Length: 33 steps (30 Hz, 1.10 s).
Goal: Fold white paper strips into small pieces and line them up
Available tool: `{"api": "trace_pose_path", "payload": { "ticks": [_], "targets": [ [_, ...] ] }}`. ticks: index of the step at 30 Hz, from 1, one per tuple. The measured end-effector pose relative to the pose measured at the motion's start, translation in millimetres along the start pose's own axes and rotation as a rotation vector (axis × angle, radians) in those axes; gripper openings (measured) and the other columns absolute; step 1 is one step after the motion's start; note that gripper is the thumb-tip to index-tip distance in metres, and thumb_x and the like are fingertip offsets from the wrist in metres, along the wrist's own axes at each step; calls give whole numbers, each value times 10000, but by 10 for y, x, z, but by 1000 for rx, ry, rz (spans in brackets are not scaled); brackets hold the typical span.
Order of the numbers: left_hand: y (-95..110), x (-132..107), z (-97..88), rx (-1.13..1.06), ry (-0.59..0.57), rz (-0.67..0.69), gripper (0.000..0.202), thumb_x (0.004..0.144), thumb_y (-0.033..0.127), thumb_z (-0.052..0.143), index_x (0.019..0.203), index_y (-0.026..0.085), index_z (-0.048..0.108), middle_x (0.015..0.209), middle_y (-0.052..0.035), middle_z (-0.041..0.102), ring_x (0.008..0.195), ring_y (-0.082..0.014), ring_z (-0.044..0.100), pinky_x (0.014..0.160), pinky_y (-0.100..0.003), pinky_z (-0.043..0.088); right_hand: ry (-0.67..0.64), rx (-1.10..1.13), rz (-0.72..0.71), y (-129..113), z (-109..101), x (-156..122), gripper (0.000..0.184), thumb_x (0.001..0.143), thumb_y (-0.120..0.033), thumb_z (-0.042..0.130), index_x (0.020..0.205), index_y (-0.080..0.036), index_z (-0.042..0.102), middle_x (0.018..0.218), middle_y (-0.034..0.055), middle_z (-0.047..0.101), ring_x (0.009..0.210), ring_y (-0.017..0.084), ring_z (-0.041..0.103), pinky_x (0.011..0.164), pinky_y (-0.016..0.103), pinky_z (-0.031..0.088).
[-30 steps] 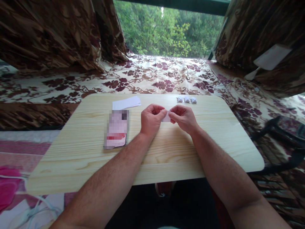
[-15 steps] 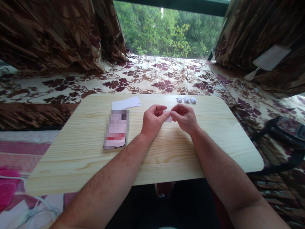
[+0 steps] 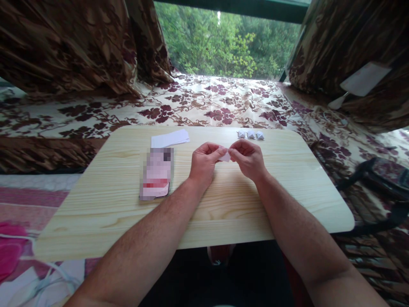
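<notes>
Between my two hands is a small piece of white paper (image 3: 225,157), held above the table (image 3: 223,213). My left hand (image 3: 206,160) pinches its left side, thumb on top. My right hand (image 3: 248,157) has thumb and fingertips closed on its right upper edge. The fingers cover much of the paper, so its folds cannot be made out. Just beyond my right hand, three small folded white paper pieces (image 3: 251,135) with raised peaks sit in a row. White paper strips (image 3: 170,138) lie stacked at the far left of my left hand.
A phone (image 3: 156,175), blurred out, lies on the table left of my left forearm. Behind the table runs a ledge with flowered cloth (image 3: 217,102) under a window. A black chair-like frame (image 3: 377,196) stands at the right, and white cables (image 3: 54,268) lie at the lower left.
The paper has turned slightly between my fingers, and less of it shows by the left thumb. Both hands stay in nearly the same place.
</notes>
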<state>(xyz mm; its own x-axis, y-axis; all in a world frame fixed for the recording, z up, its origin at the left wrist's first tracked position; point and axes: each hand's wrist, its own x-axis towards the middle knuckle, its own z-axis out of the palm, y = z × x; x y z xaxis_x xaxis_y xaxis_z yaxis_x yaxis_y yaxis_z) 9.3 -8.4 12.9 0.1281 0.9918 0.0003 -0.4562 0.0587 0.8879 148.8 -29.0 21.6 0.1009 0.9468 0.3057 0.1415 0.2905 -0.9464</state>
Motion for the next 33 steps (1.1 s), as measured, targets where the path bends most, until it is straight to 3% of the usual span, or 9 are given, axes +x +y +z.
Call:
{"api": "trace_pose_path", "payload": {
  "ticks": [18,29,33],
  "targets": [
    [-55,21,-37,-30,9,34,245,625,309,871,722,160,702,670,10,649,626,-106,591,638,-252,505,33,59,-24,52,8,10,180,766,-313,722,689,-191,614,577,-38,567,523,98,500,504,248,379],
    [-24,20,-17,-70,34,-34,218,587,232,855,651,151,662,618,16,622,587,-96,559,588,-231,444,29,51,-12,19,21,-1,147,743,-255,705,659,-185,606,545,-44,552,504,91,484,493,240,359],
    [2,48,-51,-33,-5,-100,212,585,225,851,634,138,664,591,2,621,560,-96,549,565,-233,425,26,51,23,23,-9,11,135,729,-243,697,647,-188,605,528,-46,546,488,91,481,483,238,362]
  ]
}}
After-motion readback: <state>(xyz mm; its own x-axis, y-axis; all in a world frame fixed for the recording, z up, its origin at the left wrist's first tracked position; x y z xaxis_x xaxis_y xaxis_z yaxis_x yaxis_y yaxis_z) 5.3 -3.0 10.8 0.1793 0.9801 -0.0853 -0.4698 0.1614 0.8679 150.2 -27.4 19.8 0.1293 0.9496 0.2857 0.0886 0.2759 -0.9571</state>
